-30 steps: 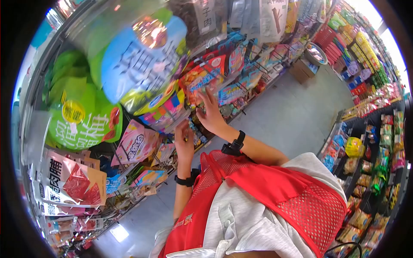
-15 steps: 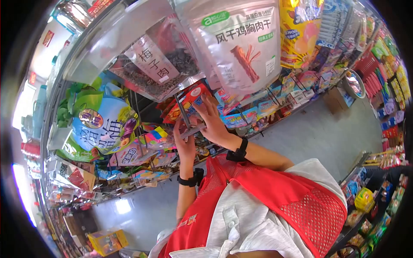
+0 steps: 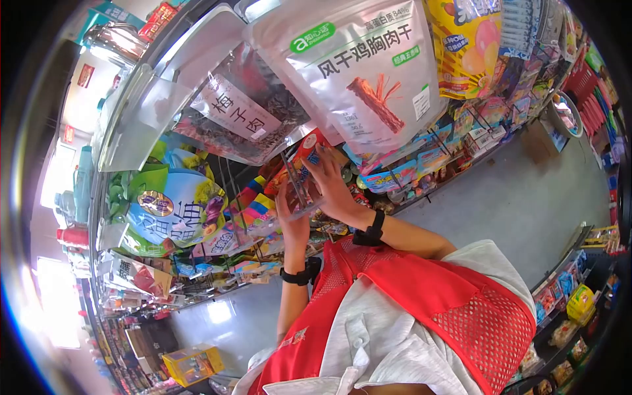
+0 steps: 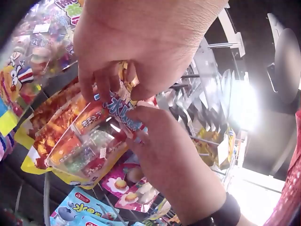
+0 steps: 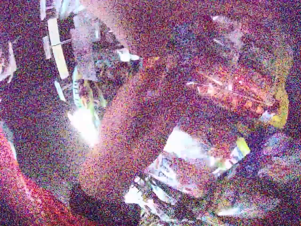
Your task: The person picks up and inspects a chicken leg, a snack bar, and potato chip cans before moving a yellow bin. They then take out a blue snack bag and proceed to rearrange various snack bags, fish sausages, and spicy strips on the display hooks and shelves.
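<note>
Both hands meet at a red-and-orange snack bag (image 4: 70, 141) with a yellow edge, a clear window and blue lettering near its top. In the left wrist view my left hand (image 4: 136, 42) curls its fingers at the bag's upper edge. My right hand (image 4: 164, 155), black band at the wrist, pinches the lettered top part beside it. From the head view, the left hand (image 3: 293, 204) and right hand (image 3: 332, 187) are close together under the hanging packs, by a metal hook and a clear tag holder. The right wrist view is grainy, with a blurred forearm (image 5: 136, 113) across it.
A silver dried-chicken pack (image 3: 368, 79) and a dark plum-meat bag (image 3: 243, 112) hang just above the hands. Blue-green prune bags (image 3: 174, 204) hang to the left. Blue snack packs (image 4: 82, 207) sit on hooks below. A yellow box (image 3: 191, 364) stands on the floor.
The head view has swung, bringing the silver pack and plum-meat bag over the hands. My right hand, spread over the red bag earlier, is now closer to the left at its top.
</note>
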The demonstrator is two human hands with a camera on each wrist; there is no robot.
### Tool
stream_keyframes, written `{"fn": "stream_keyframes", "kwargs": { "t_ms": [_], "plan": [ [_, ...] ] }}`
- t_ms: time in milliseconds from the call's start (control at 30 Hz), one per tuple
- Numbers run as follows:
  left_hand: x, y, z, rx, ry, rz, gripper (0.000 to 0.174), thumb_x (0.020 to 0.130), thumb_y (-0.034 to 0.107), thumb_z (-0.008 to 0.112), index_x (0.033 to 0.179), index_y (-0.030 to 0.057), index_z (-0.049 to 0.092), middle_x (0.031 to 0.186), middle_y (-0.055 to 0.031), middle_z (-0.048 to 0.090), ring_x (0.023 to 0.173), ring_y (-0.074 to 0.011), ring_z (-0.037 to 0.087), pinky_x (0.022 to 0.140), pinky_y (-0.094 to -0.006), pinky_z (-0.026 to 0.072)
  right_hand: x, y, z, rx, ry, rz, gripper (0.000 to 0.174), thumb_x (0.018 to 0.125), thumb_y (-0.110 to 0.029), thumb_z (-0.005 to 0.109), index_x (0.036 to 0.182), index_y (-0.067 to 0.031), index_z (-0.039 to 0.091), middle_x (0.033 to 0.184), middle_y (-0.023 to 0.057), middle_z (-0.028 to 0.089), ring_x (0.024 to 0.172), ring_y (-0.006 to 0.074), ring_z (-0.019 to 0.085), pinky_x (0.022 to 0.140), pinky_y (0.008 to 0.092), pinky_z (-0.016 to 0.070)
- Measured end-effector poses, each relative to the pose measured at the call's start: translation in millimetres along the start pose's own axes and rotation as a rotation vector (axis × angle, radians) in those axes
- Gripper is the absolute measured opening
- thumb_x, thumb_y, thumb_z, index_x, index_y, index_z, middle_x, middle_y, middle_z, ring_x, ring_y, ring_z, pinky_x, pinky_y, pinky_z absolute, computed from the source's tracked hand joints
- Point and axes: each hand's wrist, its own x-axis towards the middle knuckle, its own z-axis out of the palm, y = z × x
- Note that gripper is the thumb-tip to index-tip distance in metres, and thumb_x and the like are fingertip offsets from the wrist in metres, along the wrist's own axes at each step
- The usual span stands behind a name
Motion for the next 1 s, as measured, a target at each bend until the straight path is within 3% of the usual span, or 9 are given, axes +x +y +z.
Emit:
{"fn": "stream_keyframes", "kwargs": {
  "t_ms": [300,367,567,600,733,833,900,933,1000],
  "plan": [
    [-4,-11,-5,0.498,-0.064,0.157,0.063,0.085,-0.008,0.063,0.142,0.0054,0.041,0.119,-0.0096,0.049,0.114,-0.025,0.057,0.09,-0.0345,0.0507,-2,1,8,0.007,0.057,0.038,0.071,0.077,0.002,0.065,0.143,-0.0126,0.042,0.153,0.0248,0.024,0.139,0.0478,0.023,0.111,0.0549,0.0296],
    [-16,-55,-1,0.254,-0.137,0.021,0.062,0.085,-0.008,0.063,0.142,0.005,0.041,0.122,-0.0107,0.049,0.116,-0.0263,0.056,0.094,-0.0359,0.0492,-2,0,0,0.003,0.064,0.008,0.069,0.077,-0.001,0.066,0.141,-0.0112,0.044,0.151,0.0267,0.025,0.135,0.0489,0.029,0.108,0.0558,0.0318],
    [-23,-33,43,-0.056,-0.242,-0.113,0.059,0.086,-0.01,0.06,0.14,0.0025,0.041,0.133,-0.0136,0.045,0.12,-0.0267,0.054,0.097,-0.0369,0.0487,-12,15,-33,0.083,0.122,-0.012,0.039,0.078,0.001,0.064,0.116,-0.0071,0.059,0.128,0.0212,0.052,0.119,0.0419,0.05,0.096,0.0469,0.0458],
    [-22,-29,51,-0.035,-0.269,-0.119,0.059,0.086,-0.01,0.059,0.14,0.0021,0.04,0.135,-0.014,0.044,0.121,-0.0263,0.053,0.097,-0.0371,0.0489,-9,19,-45,0.154,0.15,-0.082,0.023,0.08,-0.001,0.063,0.103,-0.0075,0.063,0.109,0.0155,0.063,0.1,0.0363,0.062,0.082,0.0438,0.0525],
    [-18,-20,84,-0.006,-0.284,-0.067,0.061,0.087,-0.009,0.059,0.142,0.0015,0.037,0.134,-0.0144,0.045,0.121,-0.0246,0.053,0.095,-0.038,0.0493,-21,27,-83,0.202,-0.068,0.156,0.017,0.083,-0.006,0.062,0.099,-0.0109,0.065,0.095,0.0122,0.066,0.084,0.0317,0.066,0.07,0.0423,0.0537],
    [-8,-29,107,0.016,-0.251,-0.016,0.06,0.087,-0.007,0.062,0.141,0.0018,0.036,0.132,-0.0147,0.047,0.12,-0.0256,0.053,0.094,-0.0402,0.0497,-25,52,-102,0.203,0.086,-0.043,0.018,0.083,-0.007,0.063,0.101,-0.0095,0.065,0.097,0.0138,0.065,0.084,0.0336,0.065,0.069,0.0429,0.0534],
    [4,-26,126,0.079,-0.198,0.089,0.06,0.087,-0.005,0.063,0.141,0.0019,0.037,0.133,-0.0147,0.046,0.119,-0.027,0.054,0.091,-0.042,0.0502,-27,65,-118,0.153,0.132,0.009,0.02,0.082,-0.005,0.063,0.101,-0.0095,0.064,0.099,0.0141,0.063,0.088,0.0342,0.063,0.07,0.0431,0.0525],
    [8,-45,135,-0.181,-0.156,-0.025,0.057,0.088,-0.001,0.066,0.139,0.0013,0.04,0.128,-0.0146,0.051,0.116,-0.0265,0.056,0.092,-0.0412,0.0496,-28,69,-125,0.131,0.151,0.037,0.021,0.081,-0.004,0.063,0.101,-0.0095,0.063,0.101,0.0143,0.062,0.09,0.0345,0.062,0.071,0.0432,0.052],
    [20,-72,138,0.175,-0.235,0.053,0.055,0.088,0.001,0.066,0.137,-0.0001,0.042,0.123,-0.0145,0.055,0.113,-0.0246,0.058,0.094,-0.0388,0.0489,-25,83,-134,0.126,0.26,0.083,0.022,0.079,0.001,0.062,0.098,-0.0087,0.063,0.099,0.0121,0.061,0.091,0.0327,0.061,0.076,0.0402,0.0494]
  ]
}}
